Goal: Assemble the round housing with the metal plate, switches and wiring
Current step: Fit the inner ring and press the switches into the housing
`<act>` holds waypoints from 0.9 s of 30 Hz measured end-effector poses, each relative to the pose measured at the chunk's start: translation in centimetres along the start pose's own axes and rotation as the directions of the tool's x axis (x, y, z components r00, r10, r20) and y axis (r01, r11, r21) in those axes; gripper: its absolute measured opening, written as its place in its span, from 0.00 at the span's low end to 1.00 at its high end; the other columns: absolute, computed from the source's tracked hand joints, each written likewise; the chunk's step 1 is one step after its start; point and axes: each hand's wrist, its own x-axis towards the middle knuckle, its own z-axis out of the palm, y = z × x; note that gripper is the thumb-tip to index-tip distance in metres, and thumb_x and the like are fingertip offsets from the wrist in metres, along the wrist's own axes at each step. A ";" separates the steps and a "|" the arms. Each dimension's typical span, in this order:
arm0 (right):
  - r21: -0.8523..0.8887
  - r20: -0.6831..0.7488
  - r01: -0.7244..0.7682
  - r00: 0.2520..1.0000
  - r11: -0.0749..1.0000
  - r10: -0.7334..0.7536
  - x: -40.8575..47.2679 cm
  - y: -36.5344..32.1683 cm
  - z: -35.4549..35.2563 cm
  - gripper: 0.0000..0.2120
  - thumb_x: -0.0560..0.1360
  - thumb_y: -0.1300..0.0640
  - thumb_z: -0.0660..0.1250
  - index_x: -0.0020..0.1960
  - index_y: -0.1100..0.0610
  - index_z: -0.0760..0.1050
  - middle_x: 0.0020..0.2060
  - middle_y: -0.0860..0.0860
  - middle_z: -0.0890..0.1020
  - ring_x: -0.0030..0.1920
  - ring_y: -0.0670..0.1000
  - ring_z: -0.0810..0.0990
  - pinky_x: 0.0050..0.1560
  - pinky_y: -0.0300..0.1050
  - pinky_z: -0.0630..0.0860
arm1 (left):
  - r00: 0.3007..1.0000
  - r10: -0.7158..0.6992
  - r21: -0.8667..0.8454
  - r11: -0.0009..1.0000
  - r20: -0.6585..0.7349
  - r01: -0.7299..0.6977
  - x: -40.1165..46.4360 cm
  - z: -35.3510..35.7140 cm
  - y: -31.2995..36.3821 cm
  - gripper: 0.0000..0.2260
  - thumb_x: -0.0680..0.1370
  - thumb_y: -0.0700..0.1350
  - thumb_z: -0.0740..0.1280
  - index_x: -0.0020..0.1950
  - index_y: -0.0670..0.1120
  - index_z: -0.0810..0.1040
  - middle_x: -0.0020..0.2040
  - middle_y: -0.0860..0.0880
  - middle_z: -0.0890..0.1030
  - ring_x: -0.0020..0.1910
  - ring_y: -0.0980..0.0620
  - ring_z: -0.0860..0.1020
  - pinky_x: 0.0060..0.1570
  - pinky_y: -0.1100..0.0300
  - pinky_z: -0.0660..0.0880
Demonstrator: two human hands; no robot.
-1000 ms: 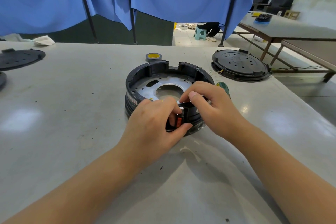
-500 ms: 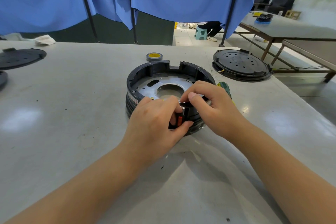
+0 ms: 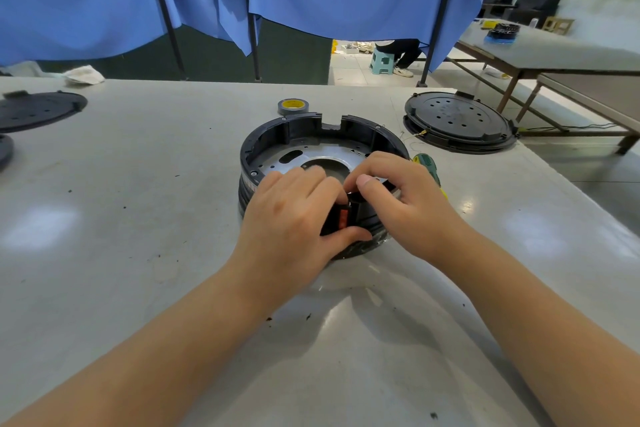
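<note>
A black round housing [image 3: 298, 130] sits on the grey table [image 3: 138, 218], open side up, with a silver metal plate [image 3: 304, 158] lying inside it. At the housing's near wall a black switch with an orange rocker [image 3: 341, 218] is set against the rim. My left hand [image 3: 287, 218] curls round the switch, thumb under it and fingers over it. My right hand [image 3: 398, 198] pinches the rim and the top of the switch from the right. Wiring is hidden by my hands.
A black round cover [image 3: 457, 125] lies at the back right, with thin wires beside it. A green-handled screwdriver [image 3: 427, 165] lies behind my right hand. A tape roll [image 3: 293, 106] sits beyond the housing. Another black disc [image 3: 38, 109] lies far left. Blue cloth hangs behind the table.
Both hands stay on the switch at the housing's near wall. Only small finger shifts show; the housing has not moved.
</note>
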 end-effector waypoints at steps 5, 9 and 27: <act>-0.024 0.060 -0.019 0.998 1.000 0.020 0.0 -0.2 -0.4 0.07 0.73 0.54 0.62 0.44 0.48 0.79 0.40 0.42 0.79 0.47 0.42 0.78 0.47 0.33 0.73 | 0.991 -0.127 0.001 0.992 0.040 0.127 0.2 0.0 0.0 0.25 0.67 0.66 0.71 0.50 0.46 0.79 0.48 0.49 0.77 0.50 0.49 0.73 0.50 0.58 0.61; -0.095 0.174 -0.017 0.984 0.995 0.033 0.0 -0.2 -1.1 0.07 0.71 0.53 0.68 0.48 0.47 0.78 0.43 0.41 0.79 0.49 0.40 0.77 0.50 0.35 0.73 | 0.973 -0.211 -0.046 0.975 0.094 0.216 0.2 0.1 -0.1 0.26 0.68 0.68 0.65 0.50 0.48 0.78 0.47 0.53 0.77 0.49 0.50 0.75 0.52 0.54 0.62; -0.086 0.214 -0.011 0.976 0.996 0.029 0.2 -0.4 -1.6 0.06 0.72 0.55 0.71 0.47 0.49 0.76 0.41 0.43 0.79 0.46 0.42 0.77 0.47 0.32 0.73 | 0.944 -0.176 -0.238 0.940 0.277 0.245 0.4 -1.4 -1.7 0.12 0.74 0.53 0.65 0.54 0.53 0.82 0.45 0.57 0.79 0.48 0.58 0.74 0.56 0.56 0.65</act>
